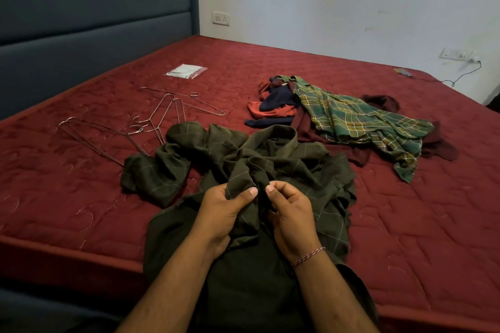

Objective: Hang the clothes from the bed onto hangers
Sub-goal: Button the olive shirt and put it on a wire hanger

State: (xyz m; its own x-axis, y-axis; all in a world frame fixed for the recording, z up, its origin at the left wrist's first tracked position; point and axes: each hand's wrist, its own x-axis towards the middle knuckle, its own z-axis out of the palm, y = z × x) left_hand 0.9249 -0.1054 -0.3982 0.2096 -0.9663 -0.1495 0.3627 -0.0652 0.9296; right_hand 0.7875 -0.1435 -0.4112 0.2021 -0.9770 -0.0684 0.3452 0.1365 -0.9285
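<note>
A dark olive checked shirt point(189, 159) lies crumpled on the near edge of the red bed point(81, 197), its hem hanging over the front. My left hand point(224, 211) and my right hand point(289, 213) both pinch a bunched fold of that shirt at its middle, thumbs nearly touching. Several metal wire hangers point(162, 113) lie scattered on the mattress to the left of the shirt. A pile of other clothes sits at the right: a green plaid shirt point(359, 119), a red and navy garment point(273, 108) and a maroon one point(332, 140).
A small plastic packet point(186, 71) lies near the dark blue headboard point(94, 21). At the far right corner a phone point(404, 72) on a charging cable rests on the mattress, below a wall socket point(457, 54). The white wall runs behind the bed.
</note>
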